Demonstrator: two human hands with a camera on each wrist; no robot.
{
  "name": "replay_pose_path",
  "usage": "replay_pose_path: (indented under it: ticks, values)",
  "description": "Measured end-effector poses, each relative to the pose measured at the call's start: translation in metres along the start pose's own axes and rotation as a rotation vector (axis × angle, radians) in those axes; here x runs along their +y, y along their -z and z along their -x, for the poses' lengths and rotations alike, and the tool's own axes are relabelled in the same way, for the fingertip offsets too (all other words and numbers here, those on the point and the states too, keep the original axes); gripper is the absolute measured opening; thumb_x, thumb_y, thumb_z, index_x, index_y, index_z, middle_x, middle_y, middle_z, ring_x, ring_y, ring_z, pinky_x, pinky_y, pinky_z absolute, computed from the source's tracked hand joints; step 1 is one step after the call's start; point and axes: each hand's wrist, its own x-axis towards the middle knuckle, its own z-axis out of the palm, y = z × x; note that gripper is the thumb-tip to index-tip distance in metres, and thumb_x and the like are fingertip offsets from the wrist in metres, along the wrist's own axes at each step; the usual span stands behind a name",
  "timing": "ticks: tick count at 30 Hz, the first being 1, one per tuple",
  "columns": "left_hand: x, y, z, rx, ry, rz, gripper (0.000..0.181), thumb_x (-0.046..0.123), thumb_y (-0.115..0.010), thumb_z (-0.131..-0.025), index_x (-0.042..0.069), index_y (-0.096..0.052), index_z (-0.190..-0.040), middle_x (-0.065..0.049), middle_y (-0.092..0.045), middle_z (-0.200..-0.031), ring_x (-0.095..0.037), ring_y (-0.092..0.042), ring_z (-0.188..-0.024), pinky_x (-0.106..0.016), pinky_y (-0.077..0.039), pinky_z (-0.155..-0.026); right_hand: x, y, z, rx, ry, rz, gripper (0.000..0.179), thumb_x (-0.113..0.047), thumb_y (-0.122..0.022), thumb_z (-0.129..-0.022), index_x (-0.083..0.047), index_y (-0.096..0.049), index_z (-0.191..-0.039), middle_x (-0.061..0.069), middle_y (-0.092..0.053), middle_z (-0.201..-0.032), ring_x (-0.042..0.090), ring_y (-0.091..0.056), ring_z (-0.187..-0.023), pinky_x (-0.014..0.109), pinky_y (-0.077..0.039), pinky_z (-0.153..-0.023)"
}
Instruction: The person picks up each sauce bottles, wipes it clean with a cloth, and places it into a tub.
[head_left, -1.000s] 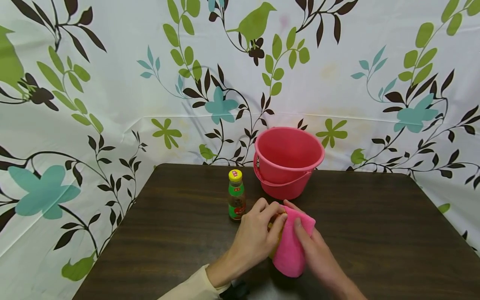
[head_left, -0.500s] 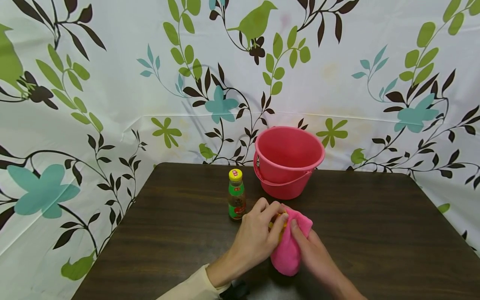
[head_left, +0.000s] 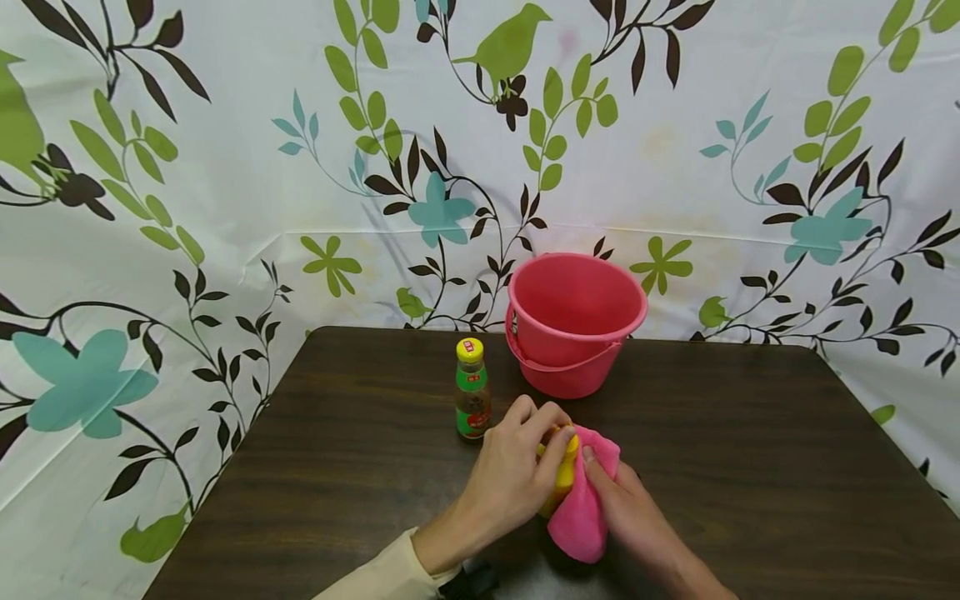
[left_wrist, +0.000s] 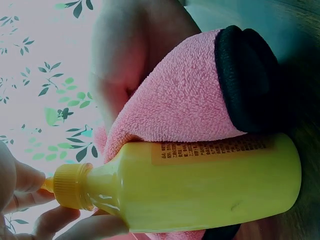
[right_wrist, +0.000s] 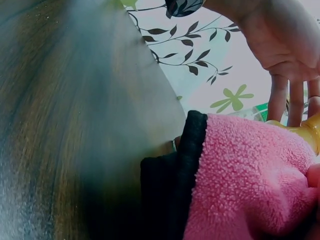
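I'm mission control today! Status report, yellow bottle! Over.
Left hand: holding yellow squeeze bottle by its cap. Right hand: pink cloth against it. Bucket, green-labelled bottle beyond, seemingly not obstructing.

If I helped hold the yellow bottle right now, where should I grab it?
I'd wrap a hand round the lower body of the yellow bottle, coming from the left. It's widest there, and that side shows bare. The left hand is at its thin top, by the cap, and the right hand holds the pink cloth on the other side.

Left grip (head_left: 516, 465) pinching; right grip (head_left: 632, 502) clasping, just beside left.
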Motion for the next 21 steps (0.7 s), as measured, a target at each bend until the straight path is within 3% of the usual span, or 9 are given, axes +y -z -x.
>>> replay_pose_path:
  ticks: [5,15,21]
  values:
    - [0.0,0.0,0.0,-0.01,0.012,0.008,0.007,0.023,-0.069,-0.103,0.018,-0.07,-0.106,0.003,-0.049,-0.085,0.0,-0.045,-0.064,-0.014,-0.046,-0.058,0.003,0.003,-0.001,-0.008,0.005,0.021,0.061,-0.056,-0.038,-0.112,-0.005,-0.054,-0.141,0.007,-0.069,-0.104,0.019,-0.066,-0.093,0.033,-0.056,-0.079]
    - [0.0,0.001,0.0,-0.008,0.011,0.004,0.006,0.024,-0.068,-0.103,0.02,-0.07,-0.105,-0.005,-0.055,-0.087,-0.001,-0.046,-0.065,-0.015,-0.046,-0.059,0.015,0.01,-0.009,-0.004,0.0,0.131,0.055,-0.041,-0.044,-0.113,-0.002,-0.047,-0.152,0.009,-0.068,-0.107,0.021,-0.066,-0.09,0.033,-0.055,-0.078]
    - [-0.001,0.0,0.0,-0.011,0.006,0.008,0.005,0.024,-0.068,-0.103,0.019,-0.07,-0.104,-0.006,-0.055,-0.087,-0.002,-0.048,-0.066,-0.014,-0.047,-0.06,0.019,0.007,-0.013,0.055,0.048,0.279,0.048,-0.028,-0.051,-0.112,-0.007,-0.049,-0.155,0.007,-0.069,-0.12,0.018,-0.065,-0.098,0.037,-0.057,-0.092]
